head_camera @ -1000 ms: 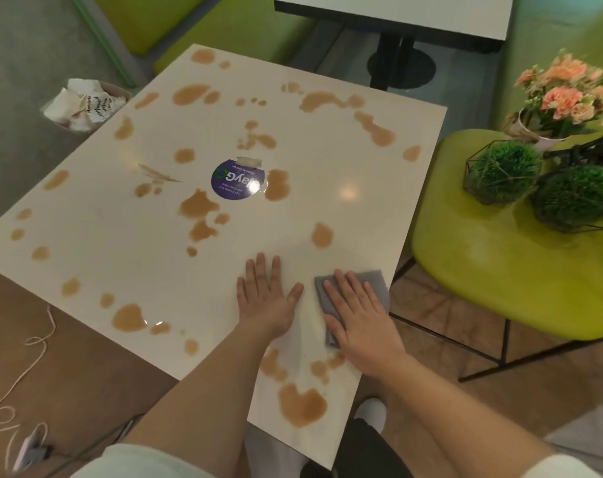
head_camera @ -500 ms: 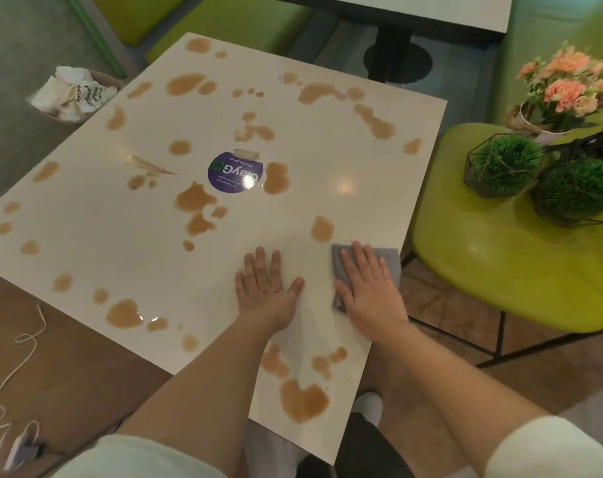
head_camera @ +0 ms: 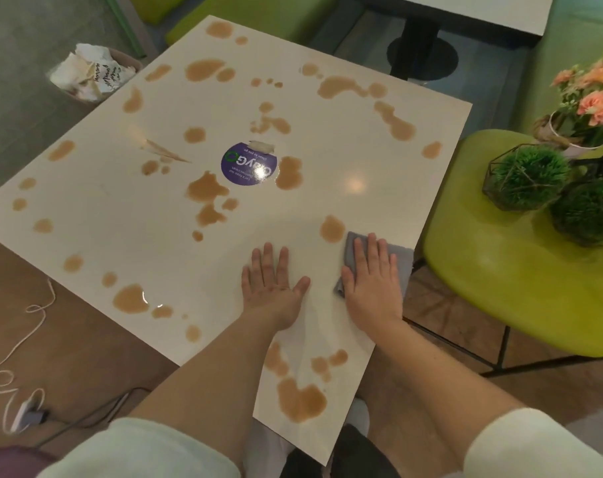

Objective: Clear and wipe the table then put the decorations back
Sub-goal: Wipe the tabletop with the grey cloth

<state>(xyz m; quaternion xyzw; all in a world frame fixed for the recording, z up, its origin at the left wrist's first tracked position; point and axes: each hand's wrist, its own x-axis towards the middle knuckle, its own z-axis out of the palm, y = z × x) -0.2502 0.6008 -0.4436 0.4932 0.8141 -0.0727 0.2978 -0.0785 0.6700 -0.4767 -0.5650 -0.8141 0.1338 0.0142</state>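
Currently we have the grey cloth (head_camera: 398, 255) lying at the right edge of the worktop (head_camera: 86, 215), lower centre-right of the frame, one corner overhanging the edge. Our right hand (head_camera: 370, 281) presses flat on it, fingers (head_camera: 372, 246) straight and spread, nothing curled round the fabric. Our left hand (head_camera: 274, 281) rests palm-down on bare worktop just beside it, fingers likewise extended, holding nothing.

Brown spills (head_camera: 207, 191) dot most of the surface; one blot (head_camera: 332, 229) sits just beyond the cloth's far corner.

Handling judgement: cloth looks thin, soft and limp, so it should bunch if pushed from one edge only. Flat palm pressure over its middle seems best; a glossy wet surface may let it skid. The overhanging corner could slip off.

Decorations wait on the green chair (head_camera: 500, 288) at right: two wire-caged green balls (head_camera: 529, 177) and a flower pot (head_camera: 589, 108). We judge these light but delicate; lift by frame or pot.
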